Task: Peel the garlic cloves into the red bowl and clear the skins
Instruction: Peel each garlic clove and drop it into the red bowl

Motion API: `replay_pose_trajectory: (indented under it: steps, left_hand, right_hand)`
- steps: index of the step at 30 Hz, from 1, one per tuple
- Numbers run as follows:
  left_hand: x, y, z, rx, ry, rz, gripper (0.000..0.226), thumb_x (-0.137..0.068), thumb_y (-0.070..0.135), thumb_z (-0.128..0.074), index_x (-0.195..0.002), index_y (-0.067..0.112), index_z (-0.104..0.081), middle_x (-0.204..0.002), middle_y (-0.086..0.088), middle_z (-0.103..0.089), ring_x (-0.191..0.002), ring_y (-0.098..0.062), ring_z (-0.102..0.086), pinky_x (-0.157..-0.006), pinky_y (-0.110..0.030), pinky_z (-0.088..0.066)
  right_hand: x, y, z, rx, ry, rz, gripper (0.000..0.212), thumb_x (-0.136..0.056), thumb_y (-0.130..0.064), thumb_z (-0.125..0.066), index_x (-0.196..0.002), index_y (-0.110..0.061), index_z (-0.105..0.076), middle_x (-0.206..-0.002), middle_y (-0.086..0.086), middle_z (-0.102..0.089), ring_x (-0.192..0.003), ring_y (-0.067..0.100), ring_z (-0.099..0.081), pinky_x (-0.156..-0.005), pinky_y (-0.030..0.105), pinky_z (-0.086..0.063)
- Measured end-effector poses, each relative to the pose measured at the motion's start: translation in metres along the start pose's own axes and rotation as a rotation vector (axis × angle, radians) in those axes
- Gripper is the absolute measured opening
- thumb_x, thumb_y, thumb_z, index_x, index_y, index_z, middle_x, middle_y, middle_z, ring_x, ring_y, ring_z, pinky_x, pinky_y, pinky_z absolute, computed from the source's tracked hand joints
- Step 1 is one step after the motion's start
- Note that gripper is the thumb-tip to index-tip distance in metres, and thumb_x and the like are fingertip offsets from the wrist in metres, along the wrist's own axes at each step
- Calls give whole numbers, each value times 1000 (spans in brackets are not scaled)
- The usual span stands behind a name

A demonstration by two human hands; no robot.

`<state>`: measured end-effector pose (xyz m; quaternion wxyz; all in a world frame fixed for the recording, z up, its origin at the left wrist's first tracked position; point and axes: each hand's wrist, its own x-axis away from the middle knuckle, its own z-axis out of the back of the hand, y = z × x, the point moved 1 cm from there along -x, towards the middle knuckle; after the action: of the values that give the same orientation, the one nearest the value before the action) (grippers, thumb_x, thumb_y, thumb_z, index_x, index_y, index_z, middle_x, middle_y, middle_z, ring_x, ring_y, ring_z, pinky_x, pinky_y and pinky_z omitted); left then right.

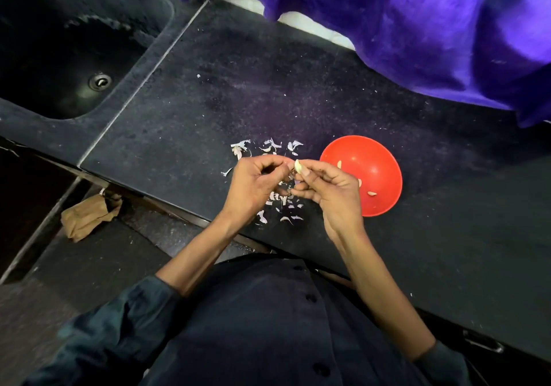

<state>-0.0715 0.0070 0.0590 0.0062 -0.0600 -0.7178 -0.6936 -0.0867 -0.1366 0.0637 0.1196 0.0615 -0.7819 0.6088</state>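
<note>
A pale garlic clove [298, 166] sits between the fingertips of both hands, just above the dark counter [208, 102]. My right hand [328, 189] pinches it between thumb and fingers. My left hand [256, 183] has its fingers curled, with the fingertips at the clove's left side. The red bowl [378, 177] stands right of my hands and holds a few peeled cloves [371, 193]. White garlic skins [268, 147] lie scattered on the counter beyond and below my hands.
A dark sink [74, 51] with a drain lies at the far left. Purple cloth [417, 21] drapes over the counter's far right edge. A crumpled brown paper bag [86, 215] lies on the floor below the counter's front edge.
</note>
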Motion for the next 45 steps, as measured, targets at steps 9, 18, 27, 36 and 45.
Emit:
replay_pose_trajectory:
  steps: [9, 18, 27, 36, 45]
  left_hand:
    - [0, -3, 5, 72, 76, 96, 14, -91, 6, -64, -99, -3, -71, -90, -20, -70, -67, -16, -61, -50, -25, -55]
    - [-1, 2, 11, -108, 209, 38, 24, -67, 20, -87, -69, 4, -69, -62, -11, -69, -50, -21, -62, -45, -27, -53]
    - [-6, 6, 5, 92, 17, 28, 20, -87, 1, -67, -106, 5, -71, -93, -9, -73, -67, -14, -63, -53, -25, -56]
    - [-7, 6, 14, 75, -38, -19, 3, -81, 0, -72, -83, 2, -70, -73, -3, -70, -66, -15, -64, -53, -24, -55]
    - [-2, 7, 17, 72, -88, -58, 4, -82, 0, -71, -84, -1, -68, -75, -2, -69, -65, -13, -64, -53, -24, -53]
  right_hand:
    - [-5, -2, 0, -398, -110, -287, 20, -88, -3, -55, -105, -7, -64, -78, 6, -64, -62, 8, -59, -61, 22, -55]
    - [-7, -1, 4, -311, -88, -281, 21, -82, -7, -60, -101, -7, -67, -76, 5, -68, -62, 9, -61, -61, 24, -56]
    - [-8, -2, 4, -301, -97, -307, 17, -90, -3, -54, -102, -5, -66, -75, 4, -66, -58, 8, -57, -58, 24, -55]
    - [-6, -6, 4, -186, -227, -304, 25, -81, -14, -62, -102, -3, -67, -77, 8, -69, -63, 14, -65, -60, 27, -57]
    - [-5, -10, 4, 107, -268, -131, 16, -88, -7, -61, -100, -9, -73, -76, 7, -64, -60, 11, -57, -63, 30, -58]
